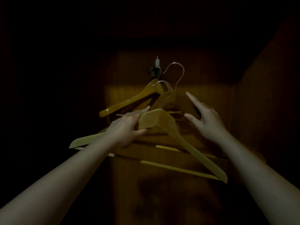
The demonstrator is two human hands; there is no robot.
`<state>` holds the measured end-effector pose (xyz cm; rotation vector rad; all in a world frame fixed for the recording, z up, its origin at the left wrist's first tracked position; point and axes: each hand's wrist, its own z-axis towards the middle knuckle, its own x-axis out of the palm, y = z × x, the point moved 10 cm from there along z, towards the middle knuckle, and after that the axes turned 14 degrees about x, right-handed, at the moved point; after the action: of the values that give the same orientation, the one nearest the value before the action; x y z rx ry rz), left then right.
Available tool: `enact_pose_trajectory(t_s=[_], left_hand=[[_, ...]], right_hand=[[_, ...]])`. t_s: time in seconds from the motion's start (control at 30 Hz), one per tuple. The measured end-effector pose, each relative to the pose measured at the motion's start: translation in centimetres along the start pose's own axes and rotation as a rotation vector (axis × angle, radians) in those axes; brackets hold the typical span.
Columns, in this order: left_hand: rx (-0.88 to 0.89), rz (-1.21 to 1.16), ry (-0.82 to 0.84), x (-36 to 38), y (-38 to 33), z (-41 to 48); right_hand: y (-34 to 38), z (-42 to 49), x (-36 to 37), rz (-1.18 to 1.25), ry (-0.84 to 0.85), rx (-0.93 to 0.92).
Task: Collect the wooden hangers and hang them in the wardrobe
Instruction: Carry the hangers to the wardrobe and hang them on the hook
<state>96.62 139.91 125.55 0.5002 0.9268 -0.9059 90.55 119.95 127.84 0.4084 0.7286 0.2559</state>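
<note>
Left hand (128, 127) grips the pale wooden hanger (152, 120) by its neck inside the dark wooden wardrobe (259, 103), right hand (207, 117) spread empty; best guide its wire hook (166, 99) squarely onto the small wall peg (154, 72).

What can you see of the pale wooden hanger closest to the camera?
The nearest hanger looks like pale, smooth wood: two sloping shoulders, a thin crossbar below and a silvery wire hook on top. It is tilted, right end lower. The left hand grips it beside the neck. Its hook seems to hang on nothing.
</note>
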Motion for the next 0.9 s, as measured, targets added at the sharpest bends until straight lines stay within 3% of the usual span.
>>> enact_pose_trajectory(t_s=[0.23, 0.4, 0.9], left_hand=[[-0.052, 0.120, -0.032, -2.6, 2.6, 7.0], [-0.125, 0.046, -0.048, -2.6, 5.9, 9.8], [-0.202, 0.064, -0.004, 0.6, 10.5, 10.0]], right_hand=[[-1.2, 9.3, 1.5, 0.162, 0.086, 0.013], [-1.6, 14.5, 4.9, 0.222, 0.194, 0.033], [-1.0, 18.2, 9.6, 0.166, 0.270, 0.074]])
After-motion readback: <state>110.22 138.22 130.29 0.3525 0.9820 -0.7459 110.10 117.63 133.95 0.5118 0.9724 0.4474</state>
